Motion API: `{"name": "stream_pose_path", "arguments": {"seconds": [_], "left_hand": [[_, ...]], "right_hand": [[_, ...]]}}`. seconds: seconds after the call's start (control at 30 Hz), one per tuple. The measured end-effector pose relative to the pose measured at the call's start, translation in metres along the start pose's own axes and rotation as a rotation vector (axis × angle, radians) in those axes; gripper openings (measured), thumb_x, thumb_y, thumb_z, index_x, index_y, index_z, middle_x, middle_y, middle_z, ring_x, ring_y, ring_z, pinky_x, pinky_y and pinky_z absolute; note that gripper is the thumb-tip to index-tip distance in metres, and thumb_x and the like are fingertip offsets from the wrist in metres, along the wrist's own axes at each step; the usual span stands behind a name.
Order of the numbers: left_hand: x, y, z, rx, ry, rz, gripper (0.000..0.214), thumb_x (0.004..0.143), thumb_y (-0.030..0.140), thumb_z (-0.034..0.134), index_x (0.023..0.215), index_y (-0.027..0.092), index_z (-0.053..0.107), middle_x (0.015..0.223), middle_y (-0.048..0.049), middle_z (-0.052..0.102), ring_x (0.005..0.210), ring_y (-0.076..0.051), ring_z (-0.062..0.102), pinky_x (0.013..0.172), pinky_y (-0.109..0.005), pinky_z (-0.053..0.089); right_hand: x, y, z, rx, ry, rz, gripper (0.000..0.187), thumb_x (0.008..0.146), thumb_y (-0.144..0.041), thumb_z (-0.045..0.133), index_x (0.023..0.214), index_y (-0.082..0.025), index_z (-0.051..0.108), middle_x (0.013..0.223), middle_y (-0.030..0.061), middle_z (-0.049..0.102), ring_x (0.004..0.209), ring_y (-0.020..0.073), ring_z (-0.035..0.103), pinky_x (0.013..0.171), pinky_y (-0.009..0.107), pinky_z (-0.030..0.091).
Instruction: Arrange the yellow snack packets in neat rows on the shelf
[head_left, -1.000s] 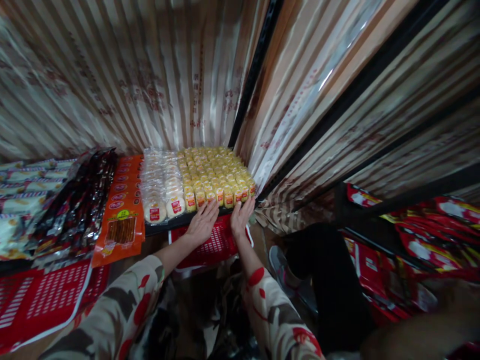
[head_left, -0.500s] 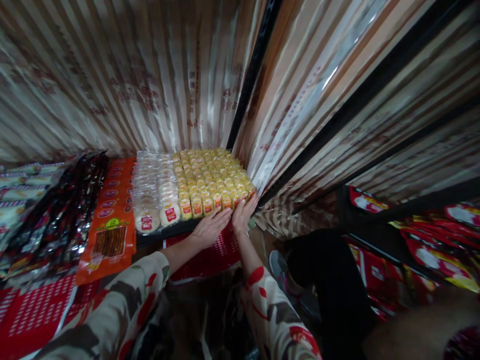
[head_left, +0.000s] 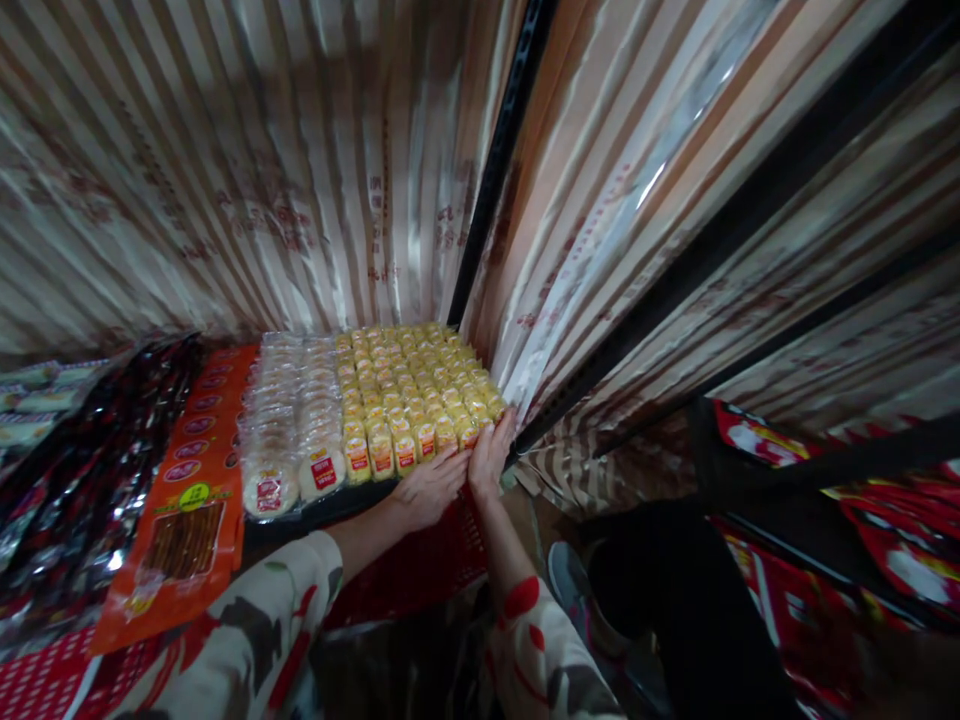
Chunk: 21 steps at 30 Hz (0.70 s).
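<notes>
Rows of small yellow wrapped snack packets (head_left: 405, 385) stand tightly packed on a dark shelf. My left hand (head_left: 433, 488) lies flat along their front faces near the right end, fingers stretched out and pointing right. Right beside it, my right hand (head_left: 491, 455) presses its extended fingers against the front right corner of the block. Neither hand grips anything. To the left of the yellow packets stand clear-wrapped round white cakes (head_left: 324, 470) with red labels.
An orange snack pouch (head_left: 180, 530) and dark shiny packages (head_left: 82, 480) lie farther left. A black upright post (head_left: 499, 165) stands at the shelf's back corner, before striped sheeting (head_left: 322, 170). Red bags (head_left: 900, 530) fill a rack at right, near a person's dark-clothed leg (head_left: 675, 600).
The view has shifted, so the shelf sits slightly lower and farther left. Both hands remain against the front of the yellow packets, the left now closer to the right.
</notes>
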<state>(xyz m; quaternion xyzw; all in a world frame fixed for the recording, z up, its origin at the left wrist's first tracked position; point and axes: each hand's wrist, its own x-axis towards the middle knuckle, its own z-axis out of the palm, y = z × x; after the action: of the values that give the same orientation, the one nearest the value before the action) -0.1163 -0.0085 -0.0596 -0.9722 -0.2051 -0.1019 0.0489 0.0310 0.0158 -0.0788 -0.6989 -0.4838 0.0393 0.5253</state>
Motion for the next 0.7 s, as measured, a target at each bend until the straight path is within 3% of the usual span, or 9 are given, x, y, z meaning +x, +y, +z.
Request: {"name": "stream_pose_path", "arguments": {"seconds": [0.27, 0.5, 0.7], "left_hand": [[0.001, -0.008, 0.003, 0.040, 0.025, 0.015, 0.036, 0.089, 0.021, 0.038, 0.121, 0.008, 0.052, 0.133, -0.0115, 0.049, 0.131, -0.019, 0.034, 0.114, -0.039, 0.011], [-0.003, -0.014, 0.009, 0.188, 0.121, 0.113, 0.035, 0.087, 0.018, 0.039, 0.115, 0.005, 0.055, 0.126, -0.0144, 0.055, 0.124, -0.022, 0.043, 0.113, -0.042, 0.017], [-0.005, -0.015, 0.015, 0.269, 0.155, 0.133, 0.038, 0.086, 0.017, 0.037, 0.118, 0.006, 0.054, 0.129, -0.0111, 0.053, 0.126, -0.023, 0.040, 0.112, -0.041, 0.020]], "right_hand": [[-0.005, -0.012, 0.006, -0.090, -0.002, 0.007, 0.059, 0.092, -0.042, 0.012, 0.144, -0.013, 0.015, 0.150, 0.0139, 0.018, 0.138, 0.0232, 0.013, 0.110, 0.048, 0.017], [-0.005, -0.022, 0.005, -0.185, 0.016, 0.019, 0.060, 0.092, -0.042, 0.012, 0.141, -0.009, 0.024, 0.147, 0.0182, 0.024, 0.135, 0.0252, 0.021, 0.106, 0.049, 0.022], [0.005, -0.020, 0.005, -0.126, 0.135, 0.055, 0.061, 0.090, -0.045, 0.022, 0.138, -0.007, 0.029, 0.141, 0.0216, 0.033, 0.132, 0.0272, 0.028, 0.104, 0.049, 0.025]]}}
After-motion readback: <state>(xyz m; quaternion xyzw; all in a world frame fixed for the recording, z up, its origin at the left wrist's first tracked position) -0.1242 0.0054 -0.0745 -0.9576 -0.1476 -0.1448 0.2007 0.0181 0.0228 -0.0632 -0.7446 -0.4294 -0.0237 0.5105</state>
